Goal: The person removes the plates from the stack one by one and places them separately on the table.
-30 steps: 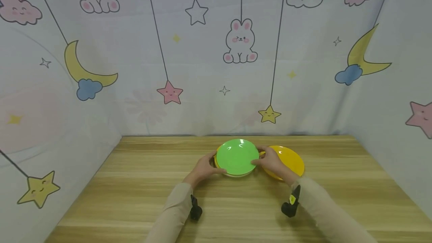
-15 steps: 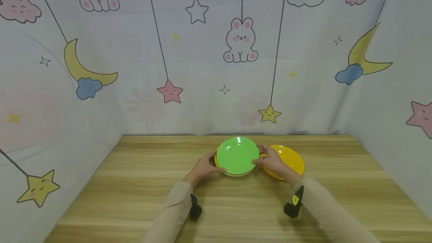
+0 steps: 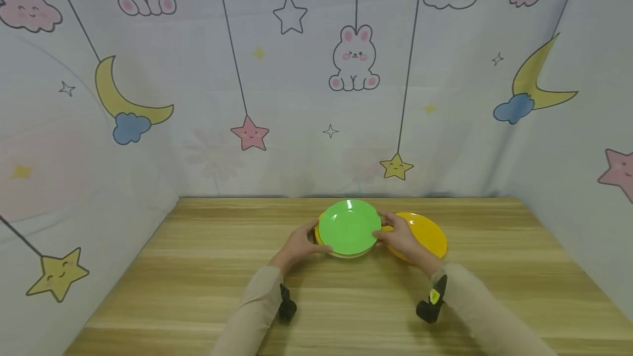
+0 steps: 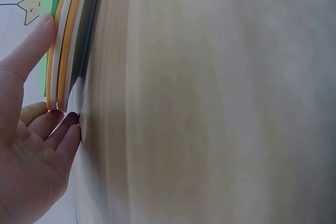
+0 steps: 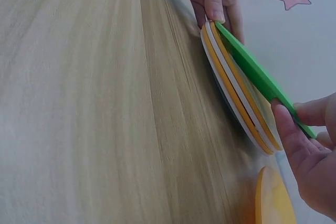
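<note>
A green plate (image 3: 349,227) lies over a stack of orange and white plates (image 5: 239,90) near the back of the table. My right hand (image 3: 400,238) pinches its right rim between thumb and fingers. In the right wrist view that rim is tilted up, apart from the plate below, while the far rim touches the stack. My left hand (image 3: 298,246) grips the left side of the stack, thumb on the top rims and fingers at the lower edge, as the left wrist view shows. From the head view the green plate hides most of the stack.
A separate yellow-orange plate (image 3: 427,238) lies on the wooden table (image 3: 346,306) at the right, partly behind my right hand. A printed cloth backdrop (image 3: 296,169) rises at the table's back edge and along both sides.
The green plate and my right hand have shifted very slightly up and toward the back. My left hand keeps its place on the stack.
</note>
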`<state>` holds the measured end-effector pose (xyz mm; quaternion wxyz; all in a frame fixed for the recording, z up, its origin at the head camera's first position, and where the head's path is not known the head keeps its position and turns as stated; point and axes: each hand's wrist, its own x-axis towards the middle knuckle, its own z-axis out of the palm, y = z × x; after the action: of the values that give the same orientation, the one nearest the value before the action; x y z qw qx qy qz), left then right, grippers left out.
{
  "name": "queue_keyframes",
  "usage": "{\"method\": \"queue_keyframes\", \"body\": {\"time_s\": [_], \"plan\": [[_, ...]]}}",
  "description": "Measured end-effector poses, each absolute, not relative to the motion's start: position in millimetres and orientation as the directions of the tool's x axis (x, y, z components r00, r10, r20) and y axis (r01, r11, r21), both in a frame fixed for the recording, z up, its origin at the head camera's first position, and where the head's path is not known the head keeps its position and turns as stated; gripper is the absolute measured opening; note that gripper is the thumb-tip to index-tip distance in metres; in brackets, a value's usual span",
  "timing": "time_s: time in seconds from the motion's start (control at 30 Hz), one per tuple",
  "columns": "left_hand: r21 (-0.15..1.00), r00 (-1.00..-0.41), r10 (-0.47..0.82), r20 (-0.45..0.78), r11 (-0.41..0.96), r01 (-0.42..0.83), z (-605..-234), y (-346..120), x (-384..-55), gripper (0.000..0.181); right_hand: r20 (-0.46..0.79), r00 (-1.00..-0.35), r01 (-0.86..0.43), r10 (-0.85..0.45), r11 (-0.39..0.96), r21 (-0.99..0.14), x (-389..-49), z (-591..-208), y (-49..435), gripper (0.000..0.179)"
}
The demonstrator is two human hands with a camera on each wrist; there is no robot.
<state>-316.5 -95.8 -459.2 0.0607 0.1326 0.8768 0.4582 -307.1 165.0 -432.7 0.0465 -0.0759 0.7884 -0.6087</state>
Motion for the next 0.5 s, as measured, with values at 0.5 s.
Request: {"method": "queue_keyframes", "body": {"time_s": [0.5], "plan": [[0.816,-0.957,0.289,0.007,0.552,0.172,-458.7,-95.2,-315.2,0.094,0.015,-0.997,-0.028,-0.073,0.176,-0.984,-302.7,-434.7,171.2,0.062]]}}
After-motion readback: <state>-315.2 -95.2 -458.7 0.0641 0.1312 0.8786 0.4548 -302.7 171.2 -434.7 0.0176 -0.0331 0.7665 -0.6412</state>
